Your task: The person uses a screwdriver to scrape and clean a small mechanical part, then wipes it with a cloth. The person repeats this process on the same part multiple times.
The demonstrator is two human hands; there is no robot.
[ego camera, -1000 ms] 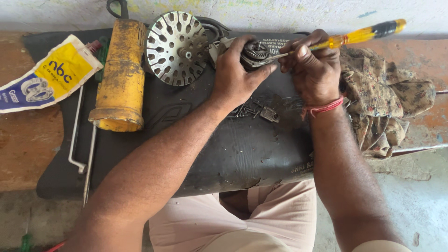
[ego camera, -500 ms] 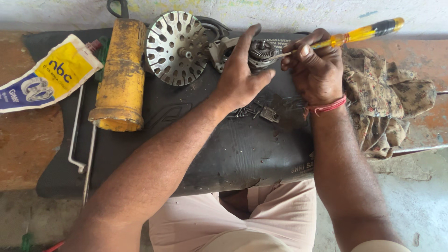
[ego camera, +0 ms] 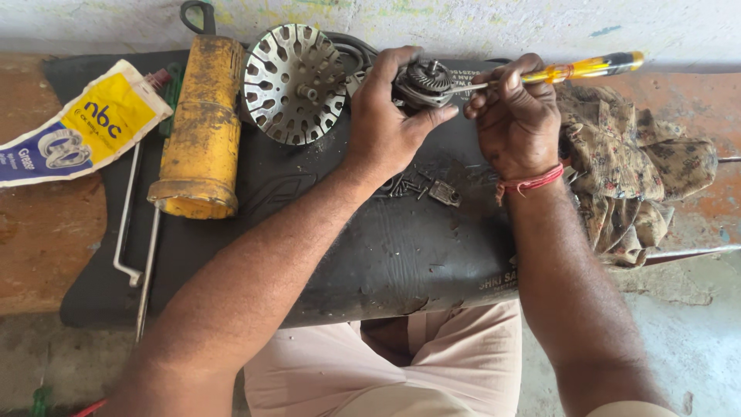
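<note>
My left hand (ego camera: 390, 116) grips a small grey metal gear head (ego camera: 423, 79) at the far edge of a black rubber mat (ego camera: 370, 247). A yellow-handled screwdriver (ego camera: 575, 69) is in my right hand (ego camera: 513, 116), its thin shaft pointing left with the tip against the gear head. A round slotted metal fan disc (ego camera: 293, 83) lies just left of my left hand. Small screws and a little metal piece (ego camera: 444, 193) lie on the mat below my hands.
A worn yellow cylinder (ego camera: 202, 127) lies on the mat's left side, beside a thin bent metal rod (ego camera: 127, 232). A yellow, white and blue pouch (ego camera: 77, 127) rests at far left. A crumpled patterned cloth (ego camera: 648, 177) sits at right. My lap is under the mat.
My left hand has shifted its fingers on the gear head, and the screwdriver tip has stayed on it with small movements. Nothing else has moved.
</note>
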